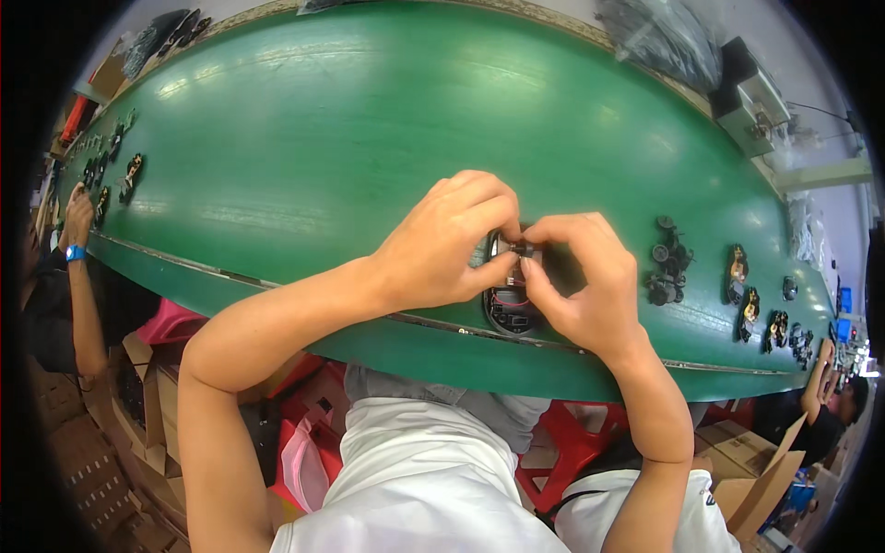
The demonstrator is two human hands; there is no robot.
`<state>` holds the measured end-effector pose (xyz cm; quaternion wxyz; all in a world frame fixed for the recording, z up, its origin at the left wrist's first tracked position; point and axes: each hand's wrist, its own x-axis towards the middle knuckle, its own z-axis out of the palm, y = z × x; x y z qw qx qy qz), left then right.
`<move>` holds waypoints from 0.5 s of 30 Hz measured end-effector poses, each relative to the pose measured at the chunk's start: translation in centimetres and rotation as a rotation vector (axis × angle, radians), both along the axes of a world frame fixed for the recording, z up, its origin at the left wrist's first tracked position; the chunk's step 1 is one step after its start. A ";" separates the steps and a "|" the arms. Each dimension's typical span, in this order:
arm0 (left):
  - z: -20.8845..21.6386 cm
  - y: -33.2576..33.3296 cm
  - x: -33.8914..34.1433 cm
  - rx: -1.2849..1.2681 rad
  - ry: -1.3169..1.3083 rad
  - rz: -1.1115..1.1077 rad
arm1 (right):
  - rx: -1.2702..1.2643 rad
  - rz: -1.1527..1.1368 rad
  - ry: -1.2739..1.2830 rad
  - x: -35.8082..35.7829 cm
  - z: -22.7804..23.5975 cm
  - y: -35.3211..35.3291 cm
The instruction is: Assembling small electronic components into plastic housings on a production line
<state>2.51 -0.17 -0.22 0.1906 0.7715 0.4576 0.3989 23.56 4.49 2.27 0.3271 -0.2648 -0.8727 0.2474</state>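
Note:
A black, rounded housing (509,318) lies at the near edge of the green table, with its inside facing up. Thin red wires and small fittings show within it. My left hand (456,241) is closed at the housing's far end, its thumb and forefinger curled over the rim. From the other side, my right hand (588,281) pinches a small black part (525,250) between thumb and forefinger. That part sits between the fingertips of both hands, over the far end of the housing. The fingers hide most of it, so its exact kind does not show.
On the green table (369,120), a cluster of black wheeled parts (668,263) sits to the right, beside several small black-and-gold assemblies (737,274). More assemblies (132,175) lie far left near another person's hand (79,214). Open cardboard boxes (751,465) and red stools (567,442) stand below.

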 end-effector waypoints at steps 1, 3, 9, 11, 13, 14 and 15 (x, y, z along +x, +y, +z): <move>0.0 0.0 0.0 0.006 -0.001 -0.004 | -0.017 -0.008 -0.009 0.1 0.0 0.1; -0.2 0.2 0.1 0.020 -0.009 -0.004 | 0.009 0.002 -0.009 0.2 -0.3 0.4; -0.3 0.3 0.6 0.037 -0.009 0.008 | 0.060 0.039 -0.001 0.8 -0.3 0.8; -0.3 0.2 0.6 0.049 -0.015 0.005 | 0.079 0.052 -0.033 0.7 0.1 0.6; -0.2 0.1 0.7 0.076 0.016 0.031 | 0.102 0.041 -0.123 0.7 0.6 0.3; -0.2 0.2 0.8 0.070 0.018 0.025 | 0.095 0.035 -0.122 0.6 0.9 0.3; -0.3 0.2 0.7 0.067 0.018 0.020 | 0.104 0.048 -0.152 0.5 1.2 0.5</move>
